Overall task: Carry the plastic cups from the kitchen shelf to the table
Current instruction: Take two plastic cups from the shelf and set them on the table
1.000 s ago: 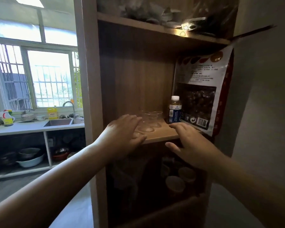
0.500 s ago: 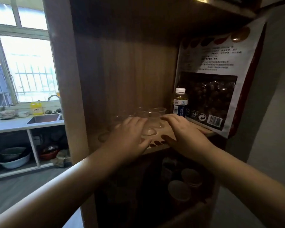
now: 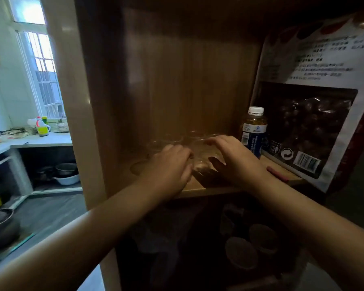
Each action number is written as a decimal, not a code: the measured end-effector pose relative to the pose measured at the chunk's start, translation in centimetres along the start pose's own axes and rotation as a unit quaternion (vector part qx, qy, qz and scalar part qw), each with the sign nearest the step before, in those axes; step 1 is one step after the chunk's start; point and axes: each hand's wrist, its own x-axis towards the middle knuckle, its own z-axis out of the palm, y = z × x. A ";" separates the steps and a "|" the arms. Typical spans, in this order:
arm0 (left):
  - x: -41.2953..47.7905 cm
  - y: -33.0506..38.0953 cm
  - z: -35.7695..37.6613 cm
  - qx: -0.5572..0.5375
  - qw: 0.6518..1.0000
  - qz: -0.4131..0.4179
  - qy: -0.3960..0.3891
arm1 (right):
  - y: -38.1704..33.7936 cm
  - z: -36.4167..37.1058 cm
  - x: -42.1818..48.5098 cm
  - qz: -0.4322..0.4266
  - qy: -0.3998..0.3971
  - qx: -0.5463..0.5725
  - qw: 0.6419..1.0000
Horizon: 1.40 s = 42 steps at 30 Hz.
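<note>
Several clear plastic cups (image 3: 200, 152) stand clustered on the wooden shelf (image 3: 214, 186); their exact count cannot be told. Left hand (image 3: 168, 166) and right hand (image 3: 235, 158) curve around the cluster from either side, fingers spread loosely; contact cannot be told. One bottle (image 3: 253, 131), white cap, blue label, stands just right of the cups. One large bag (image 3: 315, 106) with a barcode leans beside it; its print is blurred, unreadable.

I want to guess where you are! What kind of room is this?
Most likely a home kitchen. A wooden shelf holds clear plastic cups and a drink bottle, and a counter under the window has pots stored below.
</note>
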 end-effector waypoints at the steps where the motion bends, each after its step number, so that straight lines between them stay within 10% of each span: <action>1: -0.1 0.2 -0.1 0.001 1.000 -0.007 0.005 | 0.3 0.2 0.1 -0.007 -0.006 0.001 1.000; 26: -9.6 4.7 -6.1 0.093 0.992 -0.069 0.059 | -4.9 -2.6 -4.4 -0.143 0.048 0.090 0.984; 42: -37.4 0.5 -25.8 0.195 0.946 -0.236 0.104 | -38.2 -1.5 -6.1 -0.285 0.020 0.292 0.913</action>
